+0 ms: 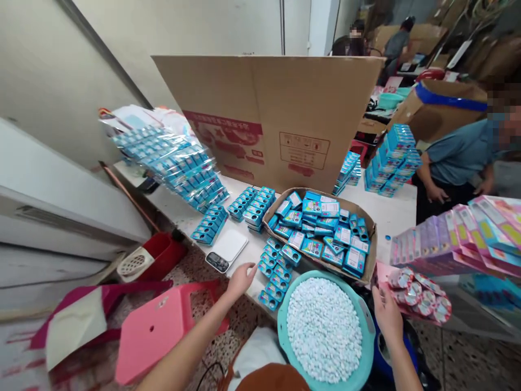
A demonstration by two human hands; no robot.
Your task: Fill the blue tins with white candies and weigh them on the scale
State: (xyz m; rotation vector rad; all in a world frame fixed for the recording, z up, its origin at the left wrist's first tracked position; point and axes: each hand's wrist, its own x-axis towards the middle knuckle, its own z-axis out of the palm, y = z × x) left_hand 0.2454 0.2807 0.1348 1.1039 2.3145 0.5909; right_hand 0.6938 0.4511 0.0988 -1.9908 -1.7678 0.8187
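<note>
My left hand (241, 282) reaches forward with its fingers apart, holding nothing, beside rows of small blue boxes with round holes (274, 277) at the table's front edge. My right hand (387, 314) has its fingers stretched out at the left edge of a pink pack with round red-and-clear pieces (421, 293); whether it touches the pack I cannot tell. Between my arms stands a turquoise basin (284, 331) full of small white pieces (325, 326). Behind it, a low cardboard tray (372, 252) holds a heap of blue boxes (321, 222).
A white digital scale (232, 247) lies left of the boxes, near wrapped blue packs (171, 160). A large upright carton (268, 119) stands behind. Pink and purple boxes (451, 233) are at right, a pink stool (154, 326) at lower left. A person in blue (459, 152) sits at right.
</note>
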